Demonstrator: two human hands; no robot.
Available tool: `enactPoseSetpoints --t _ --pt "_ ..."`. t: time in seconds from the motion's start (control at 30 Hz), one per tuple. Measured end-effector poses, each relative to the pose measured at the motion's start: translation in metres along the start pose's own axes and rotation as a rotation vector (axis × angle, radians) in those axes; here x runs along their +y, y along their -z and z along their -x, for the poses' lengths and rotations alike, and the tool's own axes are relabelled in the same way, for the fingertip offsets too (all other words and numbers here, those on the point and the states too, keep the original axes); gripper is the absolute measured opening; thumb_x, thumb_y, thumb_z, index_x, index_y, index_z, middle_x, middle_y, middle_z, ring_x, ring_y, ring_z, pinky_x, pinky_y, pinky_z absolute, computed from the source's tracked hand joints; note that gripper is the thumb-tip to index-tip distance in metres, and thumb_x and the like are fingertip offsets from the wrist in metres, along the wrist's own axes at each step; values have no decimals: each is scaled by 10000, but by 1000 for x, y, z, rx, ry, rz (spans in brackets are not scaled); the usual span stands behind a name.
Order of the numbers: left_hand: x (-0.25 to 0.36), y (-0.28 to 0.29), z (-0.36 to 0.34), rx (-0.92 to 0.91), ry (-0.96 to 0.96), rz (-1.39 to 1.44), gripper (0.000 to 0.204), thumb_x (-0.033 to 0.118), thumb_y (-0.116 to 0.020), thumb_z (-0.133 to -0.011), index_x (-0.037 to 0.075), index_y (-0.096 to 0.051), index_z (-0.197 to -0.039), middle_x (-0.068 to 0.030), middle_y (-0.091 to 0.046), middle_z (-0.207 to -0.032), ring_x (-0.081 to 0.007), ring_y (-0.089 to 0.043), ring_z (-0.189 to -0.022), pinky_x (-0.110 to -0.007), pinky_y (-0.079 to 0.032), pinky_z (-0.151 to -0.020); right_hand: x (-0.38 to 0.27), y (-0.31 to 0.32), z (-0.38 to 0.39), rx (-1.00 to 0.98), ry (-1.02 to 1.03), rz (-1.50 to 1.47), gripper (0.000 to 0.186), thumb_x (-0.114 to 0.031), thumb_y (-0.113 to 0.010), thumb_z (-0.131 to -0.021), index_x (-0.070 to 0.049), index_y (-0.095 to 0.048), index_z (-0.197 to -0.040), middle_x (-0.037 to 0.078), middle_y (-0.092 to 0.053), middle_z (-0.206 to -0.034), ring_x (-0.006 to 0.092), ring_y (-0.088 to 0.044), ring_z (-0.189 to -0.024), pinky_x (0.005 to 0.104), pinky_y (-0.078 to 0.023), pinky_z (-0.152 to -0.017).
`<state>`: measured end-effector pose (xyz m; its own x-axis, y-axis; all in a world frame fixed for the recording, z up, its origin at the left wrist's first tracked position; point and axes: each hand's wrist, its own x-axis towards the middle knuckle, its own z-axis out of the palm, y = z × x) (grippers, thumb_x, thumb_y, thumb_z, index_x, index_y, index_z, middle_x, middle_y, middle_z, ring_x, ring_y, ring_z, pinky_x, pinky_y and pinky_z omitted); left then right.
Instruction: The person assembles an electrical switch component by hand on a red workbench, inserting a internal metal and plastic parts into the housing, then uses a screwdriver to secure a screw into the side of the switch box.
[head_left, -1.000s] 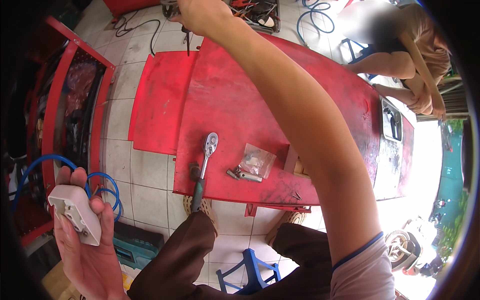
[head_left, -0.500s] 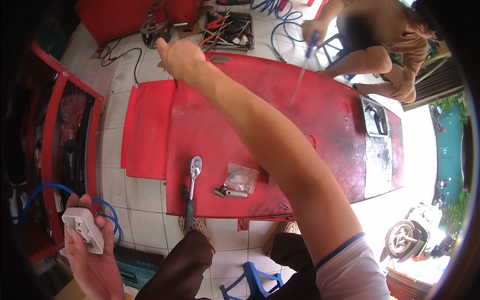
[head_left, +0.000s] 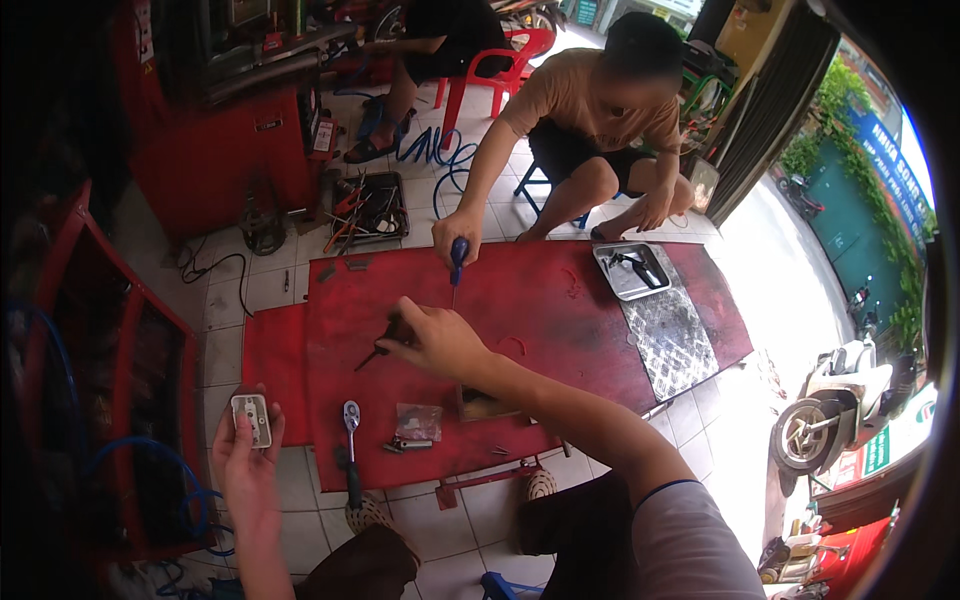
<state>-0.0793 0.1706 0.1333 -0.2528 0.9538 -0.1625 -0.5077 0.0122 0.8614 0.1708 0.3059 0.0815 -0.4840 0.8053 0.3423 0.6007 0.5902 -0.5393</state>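
On the left, my left hand point(head_left: 248, 475) holds a small white plastic housing point(head_left: 251, 421), its hollow side showing some inner parts. Above the red table point(head_left: 560, 340), my right hand point(head_left: 432, 338) is closed on a dark-handled screwdriver point(head_left: 381, 350), whose thin dark shaft points down and left. Just beyond it, a co-worker's hand point(head_left: 458, 234) grips a blue-handled screwdriver point(head_left: 458, 262) pointing down at the tabletop. Nearer me lie a ratchet wrench point(head_left: 352, 440), a clear plastic bag point(head_left: 419, 421) and small metal pieces point(head_left: 408, 445).
A metal tray point(head_left: 632, 271) with black parts stands at the right beside a checkered metal plate point(head_left: 668, 342). Past the table's far left are a black tool tray point(head_left: 367, 208) and a red machine point(head_left: 235, 150). The co-worker sits opposite; a red shelf point(head_left: 130, 370) stands left.
My right hand has come back from the far left edge to above the table, with the screwdriver now visible. The view has tilted up, showing more of the co-worker. My left hand keeps the housing.
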Motion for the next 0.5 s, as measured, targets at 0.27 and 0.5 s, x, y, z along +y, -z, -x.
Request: enactPoseSetpoints --t 0.27,0.5 --pt "-41 20 113 17 11 12 249 117 -471 -926 -56 -494 -1103 -138 -561 -1061 -225 -579 -983 -336 -480 -929 -66 67 264 460 -538 -288 304 -221 -685 -795 7 -531 -924 118 -646 -753 160 -639 -675 281 -493 -599" --pt "-74 -38 118 -67 57 113 216 76 -476 -915 -65 -501 -1077 -134 -579 -991 -225 -606 -923 -345 -519 -869 -48 8 373 487 -1012 -944 334 -235 -571 -885 25 -479 -1073 116 -622 -837 163 -617 -713 269 -498 -611"
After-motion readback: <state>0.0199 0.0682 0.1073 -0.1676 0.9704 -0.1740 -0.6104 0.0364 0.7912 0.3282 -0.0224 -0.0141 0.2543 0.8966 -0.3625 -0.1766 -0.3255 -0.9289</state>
